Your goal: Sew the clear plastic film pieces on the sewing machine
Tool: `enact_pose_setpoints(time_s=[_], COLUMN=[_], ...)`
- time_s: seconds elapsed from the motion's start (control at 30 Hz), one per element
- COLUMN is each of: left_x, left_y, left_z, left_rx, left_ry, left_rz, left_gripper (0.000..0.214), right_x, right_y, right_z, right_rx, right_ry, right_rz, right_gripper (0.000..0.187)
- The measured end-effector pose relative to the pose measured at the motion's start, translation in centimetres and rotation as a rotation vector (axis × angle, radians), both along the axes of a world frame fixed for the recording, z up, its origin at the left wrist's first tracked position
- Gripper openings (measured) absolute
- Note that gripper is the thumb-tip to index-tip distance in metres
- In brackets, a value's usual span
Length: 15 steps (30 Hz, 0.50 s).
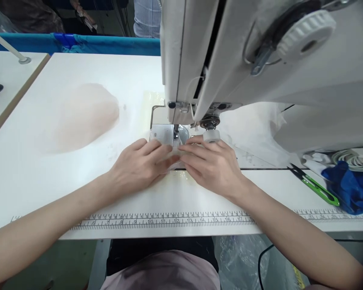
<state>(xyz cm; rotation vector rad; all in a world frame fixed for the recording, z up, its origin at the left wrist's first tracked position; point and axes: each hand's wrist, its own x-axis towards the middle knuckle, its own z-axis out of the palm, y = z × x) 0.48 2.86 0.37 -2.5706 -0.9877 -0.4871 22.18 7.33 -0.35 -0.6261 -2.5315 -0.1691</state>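
Observation:
Both my hands rest on the white sewing table (78, 189) right in front of the needle of a white sewing machine (260, 60). My left hand (139, 163) and my right hand (213, 163) meet fingertip to fingertip, fingers pressed together on a small pale, sheer piece of fabric (174, 155) lying under the presser foot (176, 135). The piece is mostly hidden by my fingers.
A pile of sheer peach fabric (84, 114) lies to the left. Green-handled thread snips (316, 186) and blue cloth (349, 185) sit at the right. A printed ruler (169, 219) runs along the table's front edge. A striped-shirted person (147, 18) stands beyond the blue divider (109, 43).

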Motion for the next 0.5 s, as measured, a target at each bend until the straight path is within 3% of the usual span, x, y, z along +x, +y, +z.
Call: enact_pose_setpoints(time_s=[0.17, 0.5], left_x=[0.14, -0.41], left_y=[-0.98, -0.30], left_z=[0.18, -0.54], left_rx=[-0.034, -0.086], left_ry=[0.083, 0.028], left_rz=[0.017, 0.041], left_gripper=[0.027, 0.031], right_x=[-0.15, -0.33], right_y=[-0.32, 0.11], right_z=[0.15, -0.24], right_rx=[0.047, 0.095], right_ry=[-0.042, -0.033], right_rz=[-0.006, -0.017], right_gripper=[0.026, 0.022])
